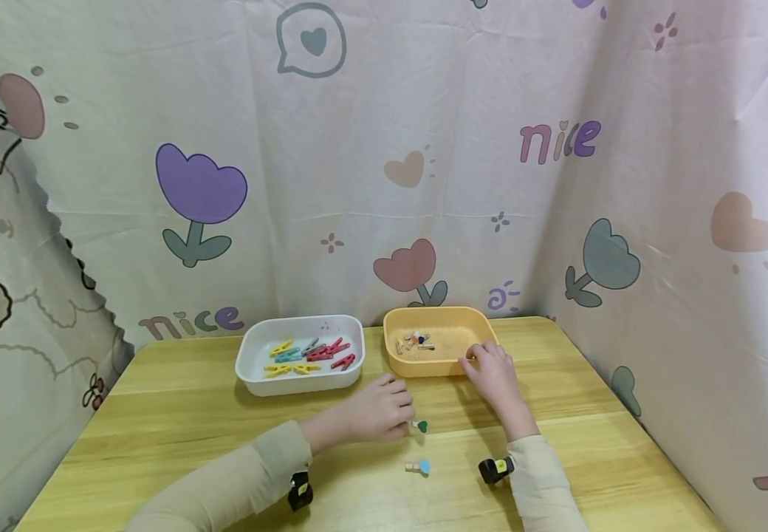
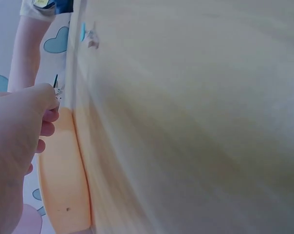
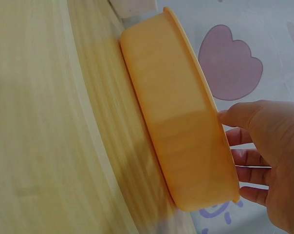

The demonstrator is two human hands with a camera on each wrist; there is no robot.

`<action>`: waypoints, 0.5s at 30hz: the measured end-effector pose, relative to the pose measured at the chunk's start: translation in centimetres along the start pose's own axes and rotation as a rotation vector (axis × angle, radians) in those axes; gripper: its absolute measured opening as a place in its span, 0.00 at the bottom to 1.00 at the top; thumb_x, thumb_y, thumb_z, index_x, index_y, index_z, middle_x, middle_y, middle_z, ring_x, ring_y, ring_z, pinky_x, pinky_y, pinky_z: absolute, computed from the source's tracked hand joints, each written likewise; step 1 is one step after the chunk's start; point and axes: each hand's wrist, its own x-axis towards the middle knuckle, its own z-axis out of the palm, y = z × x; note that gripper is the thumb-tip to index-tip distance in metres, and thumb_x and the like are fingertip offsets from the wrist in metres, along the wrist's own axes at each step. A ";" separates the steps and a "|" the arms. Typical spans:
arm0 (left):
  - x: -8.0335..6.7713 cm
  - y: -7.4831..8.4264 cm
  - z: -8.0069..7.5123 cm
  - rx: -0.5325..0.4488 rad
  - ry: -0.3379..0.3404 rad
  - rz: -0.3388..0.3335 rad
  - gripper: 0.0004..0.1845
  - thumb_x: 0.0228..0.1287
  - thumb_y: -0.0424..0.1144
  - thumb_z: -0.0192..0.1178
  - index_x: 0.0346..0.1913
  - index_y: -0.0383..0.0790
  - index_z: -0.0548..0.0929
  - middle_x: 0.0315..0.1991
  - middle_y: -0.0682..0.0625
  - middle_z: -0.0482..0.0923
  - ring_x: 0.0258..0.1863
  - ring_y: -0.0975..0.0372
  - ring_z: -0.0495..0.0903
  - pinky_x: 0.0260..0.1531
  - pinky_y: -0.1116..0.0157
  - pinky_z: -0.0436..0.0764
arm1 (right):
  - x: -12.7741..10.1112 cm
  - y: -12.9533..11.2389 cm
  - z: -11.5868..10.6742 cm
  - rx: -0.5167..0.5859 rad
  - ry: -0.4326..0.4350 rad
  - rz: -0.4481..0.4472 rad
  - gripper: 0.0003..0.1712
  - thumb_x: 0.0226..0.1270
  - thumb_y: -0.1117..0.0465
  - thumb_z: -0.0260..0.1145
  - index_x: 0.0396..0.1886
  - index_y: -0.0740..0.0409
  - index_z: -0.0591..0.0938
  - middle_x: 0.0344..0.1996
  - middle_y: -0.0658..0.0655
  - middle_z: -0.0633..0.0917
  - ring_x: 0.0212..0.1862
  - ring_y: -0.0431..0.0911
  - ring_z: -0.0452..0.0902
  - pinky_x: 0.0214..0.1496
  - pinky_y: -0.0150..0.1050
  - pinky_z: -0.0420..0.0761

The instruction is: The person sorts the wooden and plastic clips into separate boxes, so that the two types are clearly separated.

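My left hand (image 1: 379, 410) is low over the table, fingers curled, and pinches a small wooden clothespin with a green heart (image 1: 422, 426) at its fingertips. In the left wrist view the heart is edge-on, a thin dark sliver beyond the thumb of the left hand (image 2: 20, 131). A second small clothespin with a blue heart (image 1: 424, 468) lies on the table nearer the front. At the back, my right hand (image 1: 494, 373) holds the near right rim of an orange plastic bin (image 3: 178, 112), thumb outside and fingers over the edge. Several small decorated clothespins (image 1: 417, 340) lie inside that bin.
To the left of the orange bin stands a white bin (image 1: 258, 384) with several yellow, teal, grey and red plastic clothespins (image 1: 320, 355). Both bins stand near the back edge of the wooden table (image 1: 178, 414). A patterned curtain (image 1: 331, 185) hangs behind and at the sides.
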 end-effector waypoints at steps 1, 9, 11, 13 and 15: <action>0.1 -0.2 -0.1 -0.008 -0.007 -0.008 0.06 0.63 0.51 0.59 0.35 0.55 0.80 0.36 0.61 0.78 0.40 0.64 0.74 0.45 0.64 0.70 | 0.0 0.0 0.0 0.002 -0.001 0.000 0.11 0.64 0.52 0.66 0.33 0.55 0.80 0.36 0.57 0.79 0.42 0.55 0.72 0.47 0.52 0.70; 0.9 -1.7 -0.1 -0.031 -0.030 -0.080 0.06 0.65 0.50 0.58 0.35 0.55 0.81 0.36 0.61 0.79 0.41 0.64 0.75 0.44 0.65 0.70 | 0.1 0.2 0.2 -0.001 -0.003 0.003 0.11 0.64 0.52 0.66 0.34 0.55 0.81 0.36 0.57 0.79 0.42 0.55 0.72 0.47 0.51 0.70; 1.1 -2.1 -0.1 -0.028 -0.022 -0.099 0.06 0.64 0.50 0.59 0.35 0.54 0.81 0.36 0.61 0.80 0.41 0.64 0.75 0.45 0.64 0.71 | 0.1 0.2 0.2 -0.003 0.001 0.002 0.11 0.64 0.52 0.66 0.34 0.55 0.81 0.36 0.57 0.79 0.42 0.55 0.73 0.47 0.51 0.70; 1.3 -2.4 -0.1 -0.025 -0.006 -0.117 0.06 0.63 0.50 0.60 0.34 0.54 0.81 0.36 0.61 0.80 0.41 0.63 0.75 0.45 0.63 0.71 | 0.1 0.2 0.2 -0.004 0.004 0.002 0.11 0.64 0.51 0.66 0.34 0.55 0.81 0.36 0.57 0.79 0.42 0.55 0.73 0.47 0.52 0.70; 1.6 -2.8 -0.1 -0.026 0.015 -0.128 0.06 0.63 0.49 0.61 0.34 0.53 0.81 0.36 0.60 0.81 0.41 0.63 0.75 0.44 0.63 0.71 | 0.1 0.2 0.2 -0.004 0.004 0.002 0.11 0.64 0.51 0.66 0.34 0.55 0.81 0.36 0.57 0.79 0.42 0.55 0.73 0.47 0.51 0.70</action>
